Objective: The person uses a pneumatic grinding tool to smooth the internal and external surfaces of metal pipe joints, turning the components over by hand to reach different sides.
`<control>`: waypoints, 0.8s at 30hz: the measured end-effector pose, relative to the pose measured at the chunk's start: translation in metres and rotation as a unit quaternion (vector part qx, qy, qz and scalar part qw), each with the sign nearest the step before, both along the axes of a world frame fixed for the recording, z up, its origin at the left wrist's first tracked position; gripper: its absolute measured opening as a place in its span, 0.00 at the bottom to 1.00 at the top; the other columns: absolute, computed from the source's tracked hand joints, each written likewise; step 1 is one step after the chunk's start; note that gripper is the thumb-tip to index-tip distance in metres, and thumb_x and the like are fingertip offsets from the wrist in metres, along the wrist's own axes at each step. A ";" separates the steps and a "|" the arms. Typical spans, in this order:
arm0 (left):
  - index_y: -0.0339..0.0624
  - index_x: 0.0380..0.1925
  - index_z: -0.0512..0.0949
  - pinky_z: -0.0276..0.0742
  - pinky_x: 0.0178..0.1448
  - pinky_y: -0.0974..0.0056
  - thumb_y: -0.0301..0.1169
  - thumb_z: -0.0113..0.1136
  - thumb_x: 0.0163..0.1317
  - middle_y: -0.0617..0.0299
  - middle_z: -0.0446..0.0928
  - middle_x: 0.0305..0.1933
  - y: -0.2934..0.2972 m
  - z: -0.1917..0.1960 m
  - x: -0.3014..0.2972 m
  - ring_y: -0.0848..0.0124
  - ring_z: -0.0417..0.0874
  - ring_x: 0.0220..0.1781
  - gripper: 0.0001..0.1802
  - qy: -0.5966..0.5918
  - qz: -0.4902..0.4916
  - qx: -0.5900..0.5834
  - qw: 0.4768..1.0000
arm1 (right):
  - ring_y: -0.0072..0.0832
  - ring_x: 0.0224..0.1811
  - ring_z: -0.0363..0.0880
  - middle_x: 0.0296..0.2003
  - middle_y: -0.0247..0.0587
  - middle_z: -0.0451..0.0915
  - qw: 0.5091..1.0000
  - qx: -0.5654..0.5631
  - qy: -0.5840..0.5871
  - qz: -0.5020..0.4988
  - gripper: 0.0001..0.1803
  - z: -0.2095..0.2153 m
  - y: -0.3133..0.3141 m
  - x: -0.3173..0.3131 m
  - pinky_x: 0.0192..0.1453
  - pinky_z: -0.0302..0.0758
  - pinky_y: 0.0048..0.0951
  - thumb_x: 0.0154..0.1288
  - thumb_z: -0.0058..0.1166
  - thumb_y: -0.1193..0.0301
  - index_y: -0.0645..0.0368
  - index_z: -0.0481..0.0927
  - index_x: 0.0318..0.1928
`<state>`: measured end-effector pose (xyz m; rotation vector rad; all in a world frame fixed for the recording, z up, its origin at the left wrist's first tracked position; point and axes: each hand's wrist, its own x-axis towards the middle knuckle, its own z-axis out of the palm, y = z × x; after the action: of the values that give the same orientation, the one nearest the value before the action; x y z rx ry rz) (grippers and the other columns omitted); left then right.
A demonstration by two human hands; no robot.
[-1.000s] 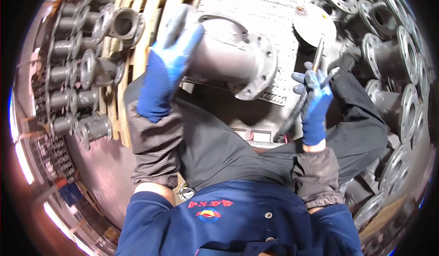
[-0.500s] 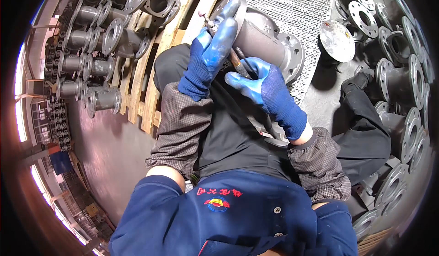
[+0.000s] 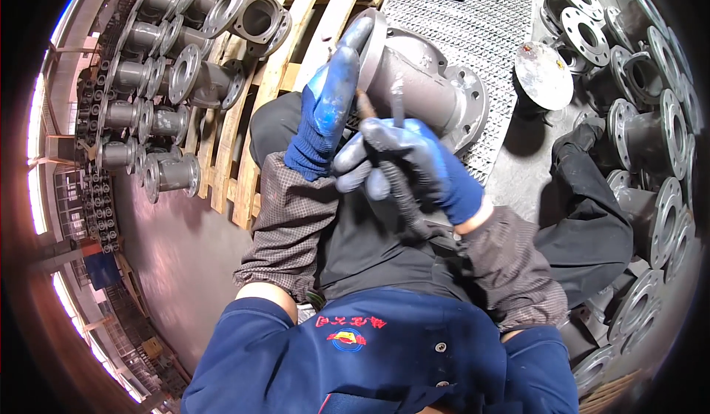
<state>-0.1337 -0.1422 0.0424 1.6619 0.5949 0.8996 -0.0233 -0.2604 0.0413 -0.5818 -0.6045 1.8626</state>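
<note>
Grey cast-metal flanged pipe fitting [image 3: 421, 92] lies across the person's lap, over a perforated metal mat [image 3: 473, 22]. Left hand [image 3: 325, 111], blue-gloved, lies flat against the fitting's near flange, fingers extended. Right hand [image 3: 410, 159], blue-gloved, is closed around a thin dark rod-like tool [image 3: 392, 170], tip at the fitting's body. Wooden pallet [image 3: 296, 44] with more flanged pipes [image 3: 163, 89] to the left.

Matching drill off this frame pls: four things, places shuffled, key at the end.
1. left hand
2. right hand
3. round metal disc
4. wooden pallet

a. lying alone on the floor, right of the mesh mat
b. under the stacked fittings, upper left
c. on the flange of the flanged pipe piece
d. around a thin tool, just below that pipe piece

Pairs: 1-c, 2-d, 3-a, 4-b
</note>
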 end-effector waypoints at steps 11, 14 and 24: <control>0.30 0.59 0.66 0.68 0.58 0.70 0.25 0.60 0.54 0.53 0.74 0.56 0.026 0.003 -0.012 0.74 0.73 0.54 0.30 0.177 0.044 0.034 0.983 | 0.12 0.24 0.70 0.26 0.31 0.80 0.797 -0.033 -0.603 0.001 0.24 -0.003 -0.002 0.189 0.30 0.68 0.15 0.58 0.48 0.81 0.55 0.75 0.56; 0.31 0.62 0.62 0.59 0.65 0.68 0.21 0.56 0.55 0.55 0.68 0.62 0.031 0.003 -0.010 0.71 0.67 0.62 0.32 0.189 0.029 0.072 0.979 | 0.17 0.23 0.74 0.26 0.35 0.82 0.755 0.005 -0.654 0.051 0.19 -0.023 0.012 0.209 0.29 0.72 0.20 0.57 0.53 0.75 0.54 0.79 0.51; 0.31 0.62 0.63 0.58 0.66 0.67 0.19 0.55 0.53 0.53 0.67 0.63 0.032 0.011 -0.006 0.71 0.65 0.64 0.33 0.226 0.026 0.069 0.971 | 0.23 0.21 0.77 0.20 0.38 0.80 0.614 0.108 -0.752 0.212 0.12 -0.016 0.068 0.222 0.29 0.74 0.27 0.56 0.54 0.71 0.54 0.83 0.42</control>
<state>-0.1401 -0.1097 0.0534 2.0046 0.9044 0.6073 0.1984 -0.1929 0.0253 -1.9709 -2.1583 1.1954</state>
